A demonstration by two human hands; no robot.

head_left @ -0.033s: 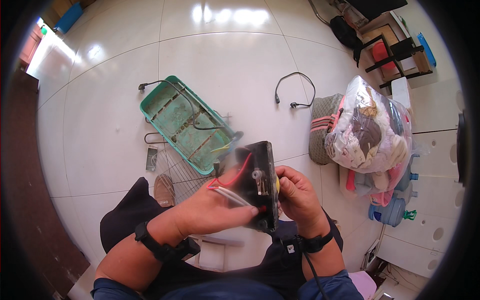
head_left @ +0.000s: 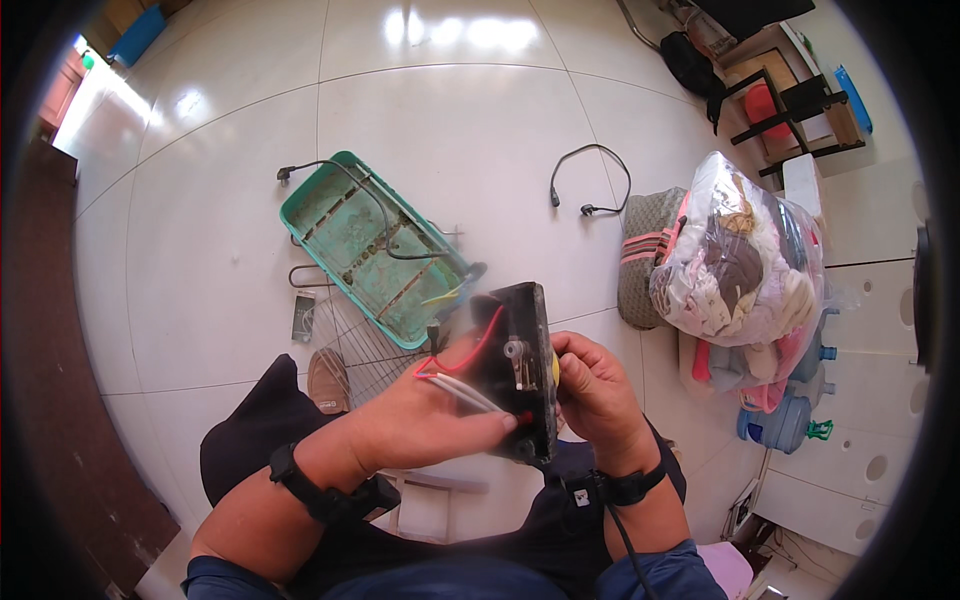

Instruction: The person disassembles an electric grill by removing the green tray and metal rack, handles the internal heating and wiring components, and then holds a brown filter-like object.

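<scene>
In front of me a black control panel [head_left: 535,320], its inner side showing metal parts, is held up on edge over my lap. My left hand [head_left: 420,420] is closed on its left side, the thumb laid along the inner face. A red wire and white sleeved wires [head_left: 465,391] run from the panel across this hand. At the panel's right face, my right hand [head_left: 598,385] pinches a yellow part [head_left: 556,370] that looks like a knob, mostly hidden by the fingers. A black power cord [head_left: 375,200] lies over the green metal tray [head_left: 295,205] and runs toward the panel.
A wire rack [head_left: 350,340] lies partly under the tray, beside a phone-like slab [head_left: 303,317] and a brown slipper [head_left: 328,380]. Another black cord [head_left: 600,148] rests on the tiles. To the right stand a clear bag of clothes [head_left: 740,270] and a water jug [head_left: 780,425].
</scene>
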